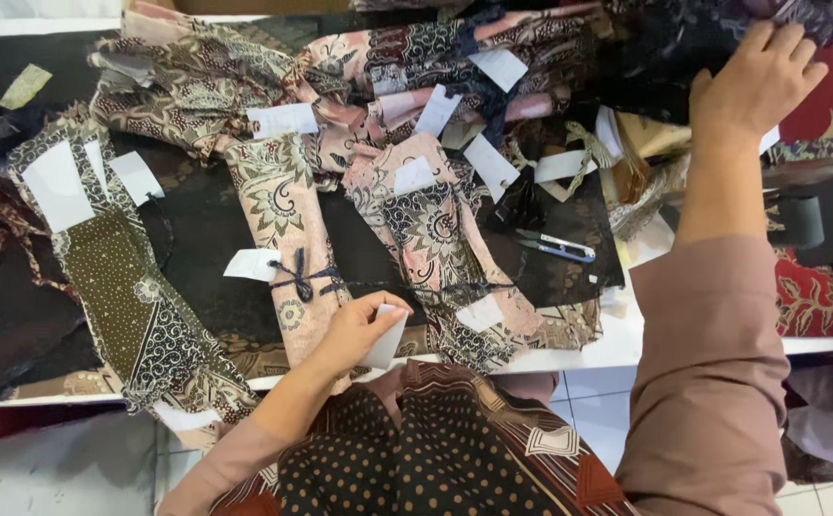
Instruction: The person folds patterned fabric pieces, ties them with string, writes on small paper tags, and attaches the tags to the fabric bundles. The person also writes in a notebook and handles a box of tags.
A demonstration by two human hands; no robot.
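Note:
My left hand (351,332) is closed on a small white paper tag (386,336) at the near edge of the table, beside a pink patterned fabric bundle (287,229) tied with dark thread. My right hand (758,81) reaches to the far right and rests with spread fingers on a dark patterned cloth (670,48). Between the hands lie several folded batik pieces, pink and brown, each with a white tag, such as the pink and black piece (435,229).
Small blue-handled thread snips (555,247) lie on black fabric right of centre. An olive dotted fabric strip (115,287) hangs at the left. A black sewing machine part (818,215) and red patterned cloth (818,296) sit at right. The white table edge (617,349) runs along the front.

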